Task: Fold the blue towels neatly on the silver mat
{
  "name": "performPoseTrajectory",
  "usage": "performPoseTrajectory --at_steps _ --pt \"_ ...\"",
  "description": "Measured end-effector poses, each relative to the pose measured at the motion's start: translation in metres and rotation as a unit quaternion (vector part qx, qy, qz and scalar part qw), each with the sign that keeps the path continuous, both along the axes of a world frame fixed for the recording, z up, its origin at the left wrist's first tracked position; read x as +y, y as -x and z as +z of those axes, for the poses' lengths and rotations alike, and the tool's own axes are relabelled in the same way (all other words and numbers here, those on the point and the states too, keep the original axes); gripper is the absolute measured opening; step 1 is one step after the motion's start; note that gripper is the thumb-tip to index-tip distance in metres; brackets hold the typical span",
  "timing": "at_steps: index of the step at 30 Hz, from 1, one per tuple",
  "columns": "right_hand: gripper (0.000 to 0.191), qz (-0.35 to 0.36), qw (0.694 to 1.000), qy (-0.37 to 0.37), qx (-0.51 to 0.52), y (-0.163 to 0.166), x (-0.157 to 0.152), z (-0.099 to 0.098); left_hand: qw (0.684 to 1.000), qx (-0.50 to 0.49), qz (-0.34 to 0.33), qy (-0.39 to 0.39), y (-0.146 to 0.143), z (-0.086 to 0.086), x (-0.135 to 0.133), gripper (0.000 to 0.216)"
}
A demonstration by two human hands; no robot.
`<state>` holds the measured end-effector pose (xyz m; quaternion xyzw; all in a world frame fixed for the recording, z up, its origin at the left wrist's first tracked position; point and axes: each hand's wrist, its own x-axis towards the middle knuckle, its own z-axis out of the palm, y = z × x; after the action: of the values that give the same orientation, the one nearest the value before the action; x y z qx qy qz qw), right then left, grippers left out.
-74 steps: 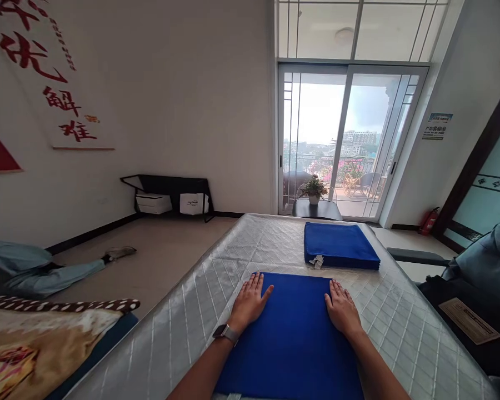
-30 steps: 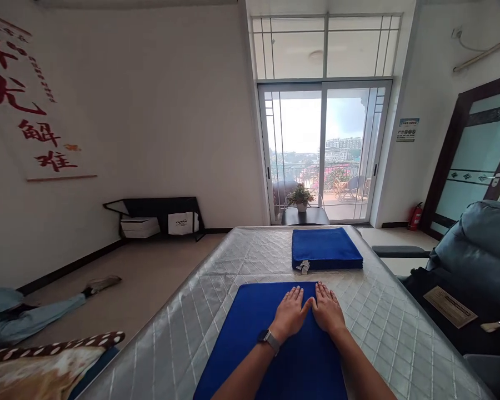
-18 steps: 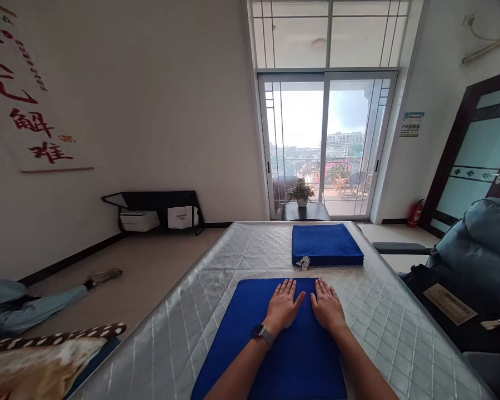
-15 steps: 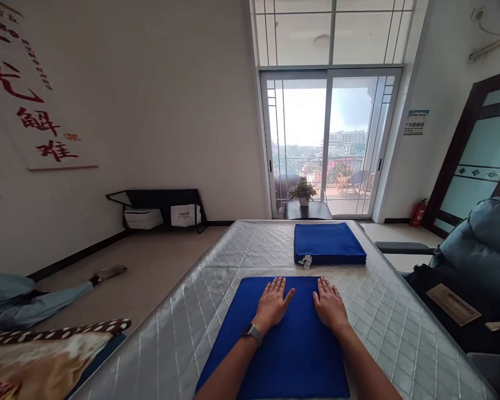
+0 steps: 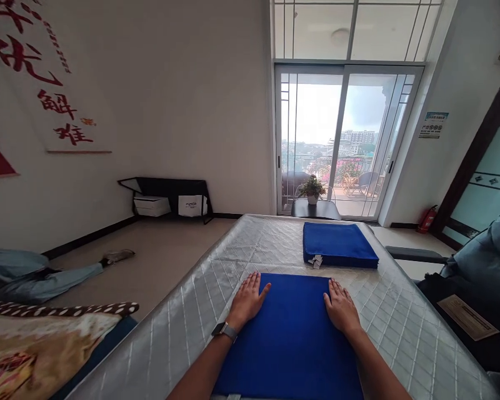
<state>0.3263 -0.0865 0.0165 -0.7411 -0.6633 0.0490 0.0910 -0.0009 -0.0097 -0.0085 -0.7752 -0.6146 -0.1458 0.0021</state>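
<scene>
A blue folded cloth (image 5: 294, 333) lies flat on the silver quilted cover (image 5: 404, 316) in front of me. My left hand (image 5: 249, 300) rests palm down on its far left corner, fingers stretched out; a watch (image 5: 225, 330) is on that wrist. On the far right corner my right hand (image 5: 342, 304) lies flat too, its fingers extended. Beyond my hands sits a neat stack of blue folded cloths (image 5: 339, 244), with white tags (image 5: 315, 261) hanging from its near left corner. A small white tag (image 5: 234, 396) shows at the near edge of the front cloth.
At the left a person's leg (image 5: 75, 280) stretches over the floor beside a patterned blanket (image 5: 54, 339). A dark armchair (image 5: 483, 250) with a brown board (image 5: 469, 316) stands at the right. Behind the bed are a potted plant (image 5: 312, 190) and a sliding glass door (image 5: 308, 122).
My left hand has slid left, from over the cloth to its left edge. My right hand stays by the right corner. The view has turned slightly left.
</scene>
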Motion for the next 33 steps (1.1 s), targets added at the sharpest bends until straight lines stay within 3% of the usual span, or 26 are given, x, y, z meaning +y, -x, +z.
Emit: performPoseTrajectory --at_steps 33 --pt "0.069 0.005 1.000 0.003 0.005 0.0000 -0.0008 0.0027 1.000 0.003 0.013 0.002 -0.0056 0.0063 -0.0074 0.085"
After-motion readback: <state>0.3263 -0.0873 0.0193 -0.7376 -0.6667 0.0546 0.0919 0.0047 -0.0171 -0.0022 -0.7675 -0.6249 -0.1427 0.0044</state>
